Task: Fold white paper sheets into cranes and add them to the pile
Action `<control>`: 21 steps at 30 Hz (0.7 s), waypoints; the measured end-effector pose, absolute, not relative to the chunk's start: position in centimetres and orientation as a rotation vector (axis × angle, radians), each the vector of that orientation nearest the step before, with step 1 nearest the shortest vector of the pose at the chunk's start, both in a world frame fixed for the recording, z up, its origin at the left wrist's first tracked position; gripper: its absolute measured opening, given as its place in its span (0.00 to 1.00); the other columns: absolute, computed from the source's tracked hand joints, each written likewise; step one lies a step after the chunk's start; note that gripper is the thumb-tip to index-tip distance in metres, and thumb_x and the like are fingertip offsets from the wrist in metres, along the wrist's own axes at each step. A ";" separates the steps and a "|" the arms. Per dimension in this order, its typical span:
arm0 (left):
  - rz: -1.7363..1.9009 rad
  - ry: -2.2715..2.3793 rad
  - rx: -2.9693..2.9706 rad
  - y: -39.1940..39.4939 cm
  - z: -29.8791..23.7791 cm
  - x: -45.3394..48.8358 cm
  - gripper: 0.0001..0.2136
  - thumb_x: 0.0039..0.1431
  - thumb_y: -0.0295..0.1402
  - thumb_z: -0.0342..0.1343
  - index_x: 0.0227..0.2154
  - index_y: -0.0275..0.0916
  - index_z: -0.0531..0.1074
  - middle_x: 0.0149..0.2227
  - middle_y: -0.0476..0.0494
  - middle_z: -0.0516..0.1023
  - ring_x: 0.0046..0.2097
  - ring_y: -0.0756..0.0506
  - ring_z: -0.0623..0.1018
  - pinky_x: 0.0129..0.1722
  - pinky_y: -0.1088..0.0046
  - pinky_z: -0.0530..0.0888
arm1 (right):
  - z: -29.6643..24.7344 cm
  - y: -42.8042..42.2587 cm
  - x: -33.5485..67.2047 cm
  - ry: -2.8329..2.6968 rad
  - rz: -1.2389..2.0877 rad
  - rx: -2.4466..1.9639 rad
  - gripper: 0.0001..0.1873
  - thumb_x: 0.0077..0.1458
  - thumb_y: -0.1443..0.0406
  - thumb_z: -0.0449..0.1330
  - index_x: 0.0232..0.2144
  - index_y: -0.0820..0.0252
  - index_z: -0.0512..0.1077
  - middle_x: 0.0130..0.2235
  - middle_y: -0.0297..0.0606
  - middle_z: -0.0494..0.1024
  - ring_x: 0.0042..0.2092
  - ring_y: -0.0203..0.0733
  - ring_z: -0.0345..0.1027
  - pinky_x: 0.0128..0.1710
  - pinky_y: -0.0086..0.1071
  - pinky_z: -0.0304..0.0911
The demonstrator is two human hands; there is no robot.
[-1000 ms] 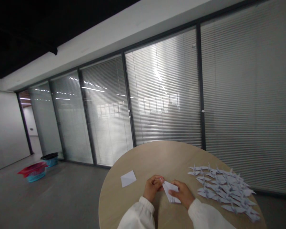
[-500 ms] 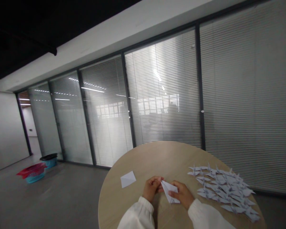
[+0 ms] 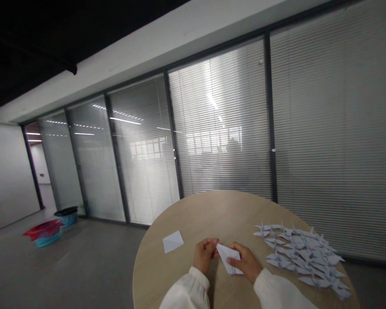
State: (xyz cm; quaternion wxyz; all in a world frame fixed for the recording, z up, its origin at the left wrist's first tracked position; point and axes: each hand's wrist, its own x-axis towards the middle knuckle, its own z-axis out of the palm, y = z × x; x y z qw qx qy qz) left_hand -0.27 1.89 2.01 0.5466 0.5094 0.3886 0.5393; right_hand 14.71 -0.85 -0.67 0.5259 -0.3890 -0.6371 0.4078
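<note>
My left hand (image 3: 205, 255) pinches near tip of folded paper (image 3: 230, 259); my right hand (image 3: 247, 262) grips its other side, fingers curled under. Hands close together, both clamped on paper, just above table (image 3: 212, 210). Blank square sheet (image 3: 173, 241) lies left of my left hand, apart from it. Heap of folded cranes (image 3: 304, 255) spreads right of my right hand, near but not touching. Red basin (image 3: 45, 230) on floor, far left.

Bare tabletop (image 3: 218, 210) stands open from the frame's lower centre to the far rim. Left of the left hand (image 3: 205, 255) only a flat paper square (image 3: 173, 241) intervenes. Right of the right hand (image 3: 247, 262), which shares the folded paper (image 3: 229, 256), a dense spread of paper cranes (image 3: 304, 257) blocks passage.
</note>
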 end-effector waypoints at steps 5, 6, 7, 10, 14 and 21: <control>1.287 0.896 1.251 1.8 1.8 -0.2 0.15 0.36 0.39 0.61 0.25 0.32 0.73 0.16 0.50 0.69 0.20 0.52 0.69 0.21 0.78 0.67 | -0.2 -1.3 14.4 -1.510 0.979 -1.007 0.14 0.36 0.58 0.61 0.26 0.62 0.67 0.23 0.30 0.69 0.26 0.35 0.61 0.25 0.27 0.55; 1.285 0.889 1.266 1.8 1.7 -0.2 0.14 0.37 0.39 0.61 0.25 0.32 0.73 0.16 0.50 0.70 0.20 0.52 0.70 0.21 0.78 0.67 | -0.2 -1.3 14.4 -1.504 0.997 -1.004 0.14 0.36 0.58 0.61 0.26 0.62 0.67 0.23 0.30 0.70 0.26 0.35 0.61 0.25 0.27 0.55; 1.280 0.880 1.279 1.9 1.6 -0.1 0.13 0.37 0.38 0.61 0.24 0.32 0.73 0.17 0.49 0.71 0.21 0.51 0.71 0.22 0.78 0.68 | -0.3 -1.4 14.3 -1.495 1.019 -0.995 0.15 0.36 0.59 0.62 0.25 0.62 0.67 0.23 0.31 0.70 0.26 0.35 0.62 0.25 0.27 0.55; 1.269 0.848 1.306 1.8 1.4 0.0 0.12 0.38 0.37 0.61 0.24 0.33 0.72 0.19 0.47 0.73 0.22 0.51 0.72 0.22 0.77 0.68 | -0.4 -1.4 14.1 -1.458 1.085 -0.970 0.15 0.35 0.59 0.62 0.24 0.63 0.66 0.23 0.31 0.71 0.26 0.35 0.62 0.25 0.26 0.55; 1.292 0.854 1.304 1.4 1.8 0.3 0.12 0.37 0.37 0.61 0.23 0.33 0.72 0.16 0.49 0.71 0.20 0.52 0.70 0.21 0.78 0.67 | -0.6 -1.3 14.1 -1.452 1.095 -0.956 0.14 0.35 0.59 0.63 0.24 0.63 0.66 0.23 0.31 0.71 0.26 0.35 0.62 0.26 0.27 0.54; 1.296 0.868 1.209 1.2 2.2 0.3 0.14 0.34 0.39 0.62 0.23 0.33 0.71 0.15 0.48 0.71 0.18 0.52 0.70 0.19 0.78 0.67 | -0.5 -1.2 14.3 -1.470 1.107 -0.927 0.14 0.35 0.59 0.62 0.24 0.62 0.66 0.22 0.29 0.69 0.25 0.34 0.60 0.24 0.26 0.52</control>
